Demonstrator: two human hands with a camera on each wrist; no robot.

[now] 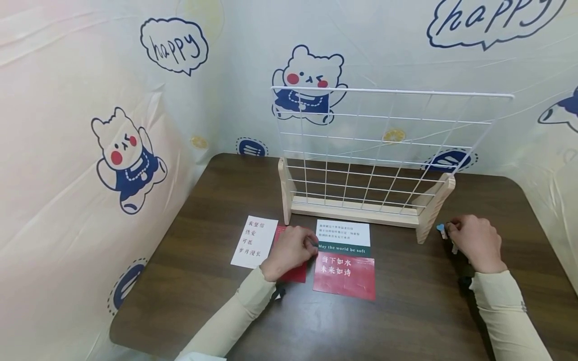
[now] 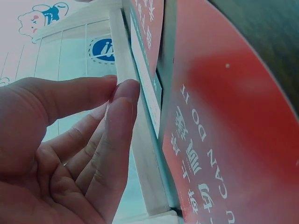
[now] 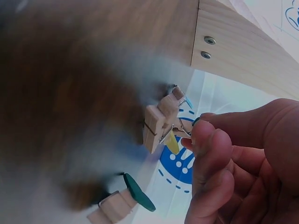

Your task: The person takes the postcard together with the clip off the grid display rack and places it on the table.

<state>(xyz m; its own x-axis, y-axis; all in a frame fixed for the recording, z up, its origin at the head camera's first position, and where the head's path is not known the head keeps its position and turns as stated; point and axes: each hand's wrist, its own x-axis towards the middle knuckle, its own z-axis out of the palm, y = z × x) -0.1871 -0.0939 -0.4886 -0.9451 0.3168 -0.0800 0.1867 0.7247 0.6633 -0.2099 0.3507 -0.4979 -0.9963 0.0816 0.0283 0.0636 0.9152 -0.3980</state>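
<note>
My left hand [image 1: 291, 250] is above a red card [image 2: 205, 121] with white lettering and partly covers it in the head view. Its thumb and index tips meet, and nothing clear shows between them. At the right, my right hand [image 1: 477, 241] pinches a small wooden clothespin [image 3: 181, 127] by a dark green part; the fingertips hide some of it. Beside these fingers are other small clothespins, one with a yellow piece [image 3: 173, 142], one with a green oval [image 3: 138, 192] and one with a blue top [image 1: 441, 228].
A white wire grid [image 1: 384, 135] stands in a wooden base [image 1: 356, 210] at the back. Before it lie a white-and-green card [image 1: 343, 233] and a second red card [image 1: 345, 281]. A white card [image 1: 253, 243] lies farther left on the dark wooden table [image 1: 194, 281].
</note>
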